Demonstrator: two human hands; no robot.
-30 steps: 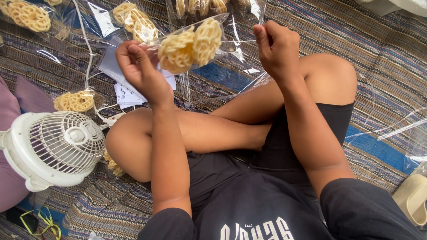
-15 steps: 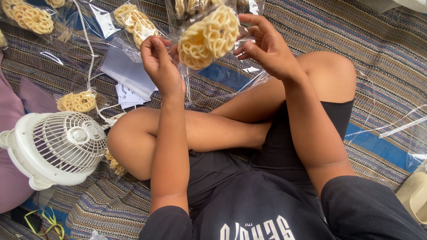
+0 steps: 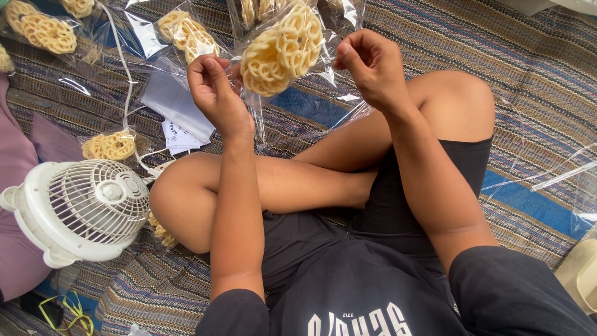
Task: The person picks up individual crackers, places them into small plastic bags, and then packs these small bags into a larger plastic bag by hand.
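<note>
Both my hands pinch the clear bag [image 3: 292,68] of yellow ring crackers [image 3: 283,50] at top centre, left hand [image 3: 217,93], right hand [image 3: 373,68]; judging next: closing its mouth evenly.

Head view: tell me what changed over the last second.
Both hands lifted the clear bag of lattice crackers up off the mat, the left hand and right hand now pinching its sides at a higher position. The white fan, the other cracker packets and the striped mat stayed put.
</note>
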